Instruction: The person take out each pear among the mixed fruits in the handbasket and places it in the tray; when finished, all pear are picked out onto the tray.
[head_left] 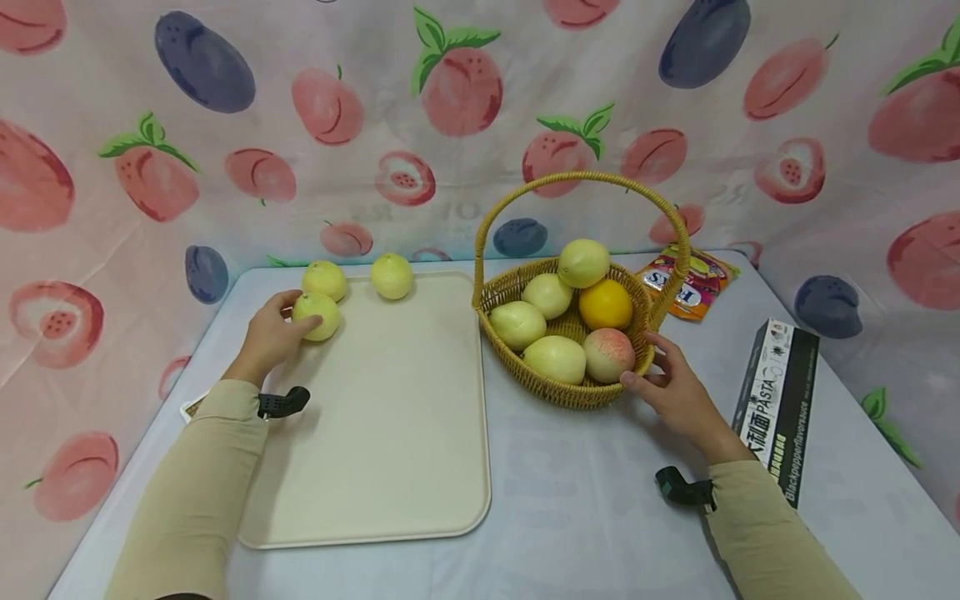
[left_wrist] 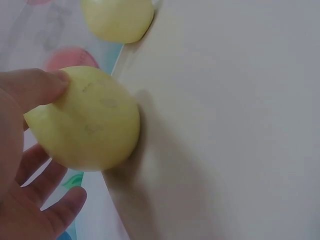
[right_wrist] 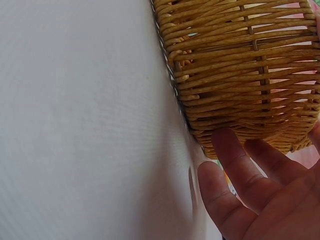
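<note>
One basket (head_left: 561,396) gripped by right fingers (right_wrist: 241,167), handle (head_left: 585,177) arching crosswise; left fingers (left_wrist: 67,205) pinch fruit (left_wrist: 92,120).

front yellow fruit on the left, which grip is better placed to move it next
Left, probably: the left grip holds the front yellow fruit; the right grip is across the tray, touching the wicker basket.

Soft, even light fills the head view. The wrist views are dimmer, with diffuse shadows across the tray (left_wrist: 240,125) and the worktop (right_wrist: 75,125).
</note>
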